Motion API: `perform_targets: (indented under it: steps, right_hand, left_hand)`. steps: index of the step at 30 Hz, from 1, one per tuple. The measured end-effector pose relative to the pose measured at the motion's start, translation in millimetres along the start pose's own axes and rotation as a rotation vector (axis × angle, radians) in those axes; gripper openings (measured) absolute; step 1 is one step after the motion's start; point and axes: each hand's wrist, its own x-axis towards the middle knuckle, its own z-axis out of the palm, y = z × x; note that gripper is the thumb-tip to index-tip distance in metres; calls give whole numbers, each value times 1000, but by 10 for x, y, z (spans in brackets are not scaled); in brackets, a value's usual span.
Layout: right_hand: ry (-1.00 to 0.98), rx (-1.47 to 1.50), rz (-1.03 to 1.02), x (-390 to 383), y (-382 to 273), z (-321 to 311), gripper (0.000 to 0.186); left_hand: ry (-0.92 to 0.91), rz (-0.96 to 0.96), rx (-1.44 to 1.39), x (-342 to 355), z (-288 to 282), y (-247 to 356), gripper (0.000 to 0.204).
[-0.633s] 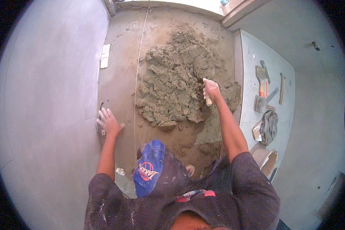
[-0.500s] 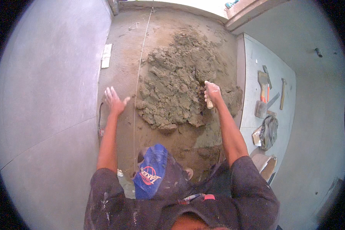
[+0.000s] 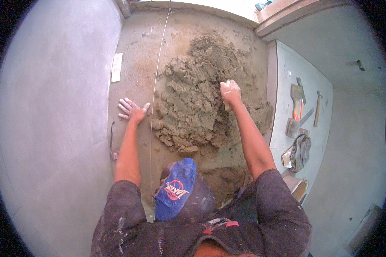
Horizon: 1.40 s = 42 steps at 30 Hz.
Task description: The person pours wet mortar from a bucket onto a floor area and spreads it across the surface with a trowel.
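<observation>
A large heap of wet grey mortar [image 3: 188, 103] lies on the floor in front of me. My right hand [image 3: 230, 92] is closed around the pale wooden handle [image 3: 227, 106] of a tool at the heap's right side; the tool's working end is hidden by my hand and the mortar. To the left of the heap, my left hand [image 3: 133, 111] is open with its fingers spread, palm down at the floor. Nothing is in it. A taut white string [image 3: 155, 92] runs lengthwise between that hand and the heap, close to my thumb.
Grey panels rise along the left [image 3: 68, 107]. On the light board [image 3: 281, 115] at right lie a hammer [image 3: 318, 109], a wide scraper [image 3: 296, 96], a mallet-like block [image 3: 292, 127] and a dark bag [image 3: 301, 152]. A white strip [image 3: 116, 67] sits by the left wall. My knee wears blue cloth [image 3: 176, 188].
My right hand has moved left and slightly away from me with the wooden-handled tool, over the mortar. My left hand has shifted slightly right, its fingers spreading wider.
</observation>
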Motion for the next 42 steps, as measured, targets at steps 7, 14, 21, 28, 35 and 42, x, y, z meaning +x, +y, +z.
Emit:
perform_targets:
  steps: [7,14,21,28,35,42]
  right_hand:
    - [-54,-320,78,215,-284,-433,40]
    - [102,-21,82,127,-90,-825,45]
    - [15,-13,29,129,-64,-371,46]
    - [95,3,-180,182,-775,-103,40]
    - [-10,-283,-211,582,-796,-178,37]
    - [-8,407,66,439,-794,-828,34]
  left_hand:
    - [-15,-9,14,-2,-36,-82,131]
    - [23,-11,11,-85,-118,-100,132]
    - [49,17,-8,-162,-204,-64,131]
    - [98,10,-7,-203,-223,-119,131]
    - [71,15,-2,-252,-304,-77,132]
    - [101,20,18,-299,-386,-38,132]
